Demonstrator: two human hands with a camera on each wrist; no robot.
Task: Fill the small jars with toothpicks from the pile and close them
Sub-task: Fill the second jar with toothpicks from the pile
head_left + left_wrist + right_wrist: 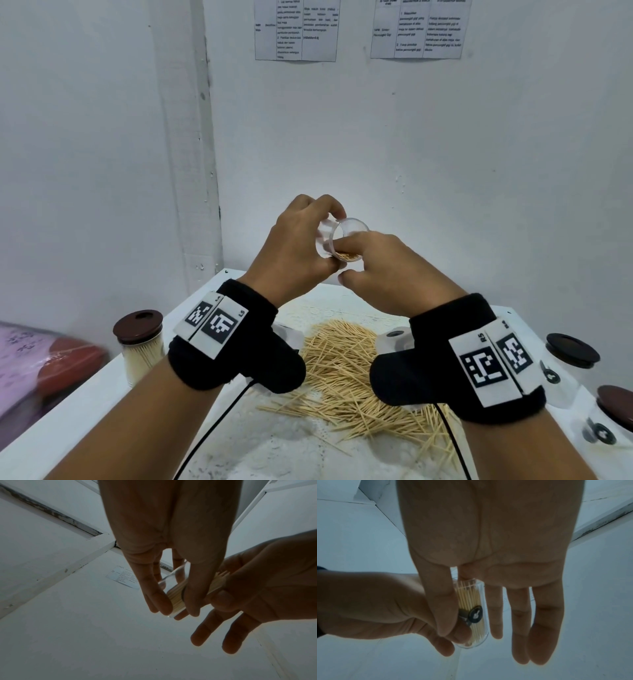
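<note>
Brown-lidded jar (pixel 139 346), closed and packed with toothpicks, stands upright at the left edge of the white table (pixel 85 404), low in the left of the head view. Right of it, in mid-frame and raised above the table, the left hand (pixel 291 250) curls its fingers and thumb round a clear small jar (pixel 337 240), which is tilted with its open mouth toward the right hand. In the right wrist view the jar (pixel 473 614) carries a round dark sticker and a bundle of toothpicks (pixel 469 599) lies inside it. The right hand (pixel 387 270) meets the jar's mouth; its thumb and forefinger pinch the toothpick bundle (pixel 217 581) there, while the other fingers (pixel 204 632) hang straight. Below the hands, the loose pile of toothpicks (pixel 342 370) spreads over the table's centre. At the right edge, two brown lids (pixel 572 349) sit on the table; further clear jars beside them are too blurred to detail.
</note>
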